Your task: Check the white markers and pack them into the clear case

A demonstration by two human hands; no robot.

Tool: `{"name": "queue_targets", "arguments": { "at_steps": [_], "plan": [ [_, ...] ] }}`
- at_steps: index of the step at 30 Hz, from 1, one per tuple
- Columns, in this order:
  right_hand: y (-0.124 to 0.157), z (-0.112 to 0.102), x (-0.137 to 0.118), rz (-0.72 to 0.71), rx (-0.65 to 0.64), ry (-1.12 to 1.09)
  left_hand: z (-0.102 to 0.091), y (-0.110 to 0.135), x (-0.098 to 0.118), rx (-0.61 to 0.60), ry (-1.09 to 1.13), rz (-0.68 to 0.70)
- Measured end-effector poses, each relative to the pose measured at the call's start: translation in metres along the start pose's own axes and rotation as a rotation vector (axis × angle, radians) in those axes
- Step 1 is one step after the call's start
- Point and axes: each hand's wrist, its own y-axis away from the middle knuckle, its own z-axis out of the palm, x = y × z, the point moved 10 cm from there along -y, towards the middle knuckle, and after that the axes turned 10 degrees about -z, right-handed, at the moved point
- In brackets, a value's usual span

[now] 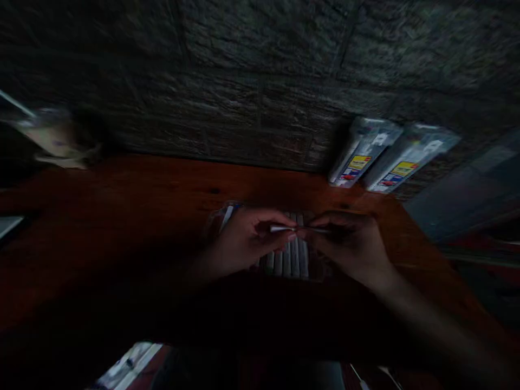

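Pinching slim white stick (281,229) betw. L hand (246,237) & R hand (352,239) fingertips, above clear tray (212,218); prob. mid-job: this one not set down, row of white sticks (296,259) laid out below; 2 packs (394,157) by wall (244,81).

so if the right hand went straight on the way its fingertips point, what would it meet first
Probably the left hand, just ahead of the right hand along the slim white item both seem to pinch. Depth is unclear in this dark view; they may already touch.
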Motion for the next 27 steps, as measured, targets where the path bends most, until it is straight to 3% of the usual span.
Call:
{"name": "queue_targets", "arguments": {
  "at_steps": [9, 27],
  "plan": [
    [-0.003, -0.003, -0.002, 0.001, 0.049, -0.067, -0.009, -0.002, 0.005, 0.031, 0.028, -0.029],
    [-0.003, -0.011, 0.018, 0.173, 0.134, -0.352, -0.033, -0.014, -0.011, 0.072, 0.296, -0.098]
  ]
}}
